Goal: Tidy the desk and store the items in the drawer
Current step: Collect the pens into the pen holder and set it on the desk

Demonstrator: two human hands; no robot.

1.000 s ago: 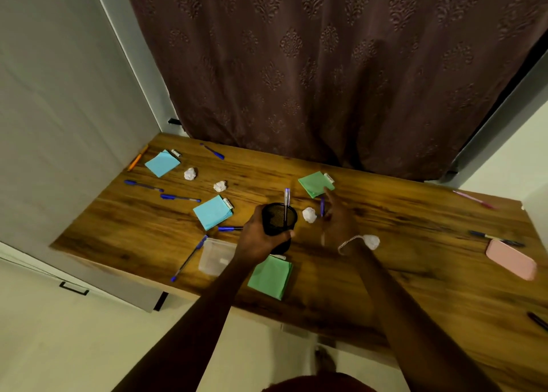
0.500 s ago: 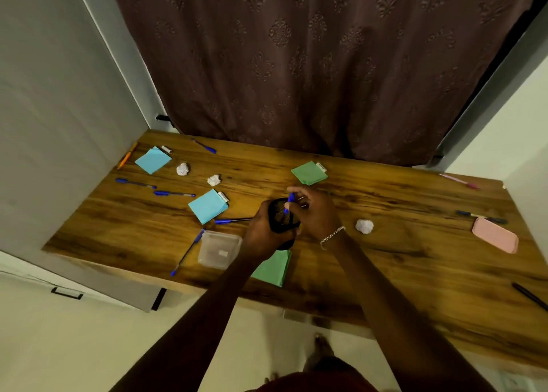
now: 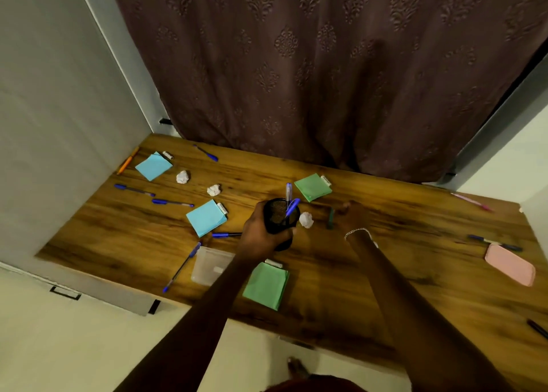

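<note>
On the wooden counter [image 3: 385, 273], near its middle, the left hand [image 3: 262, 234] is holding a black mesh pen cup [image 3: 277, 215], its grip curling round the cup's side. Two pens are sticking out of the cup: a clear-barrelled pen [image 3: 288, 191] is standing upright and a blue pen [image 3: 293, 206] is leaning against the right rim. A crumpled paper ball [image 3: 306, 219] is lying just beside the cup on its right. The right hand [image 3: 354, 216], wearing a bracelet [image 3: 355, 231] at the wrist, is hovering low, its fingertips reaching just beside a dark green marker [image 3: 330, 218]; whether its grip is spread or pinching the marker I cannot tell, as the hand is blurring into the wood. A green note pad [image 3: 312, 187] is lying behind the cup and another green pad [image 3: 266, 285] is lying near the front edge, beside a clear plastic box [image 3: 210, 265]. Two light blue pads [image 3: 206, 217] [image 3: 154, 166], two more paper balls [image 3: 183, 177] [image 3: 214, 190] and several loose blue pens [image 3: 172, 202] are lying scattered across the left part. A pink case [image 3: 510, 264] is lying well apart on the far right
</note>
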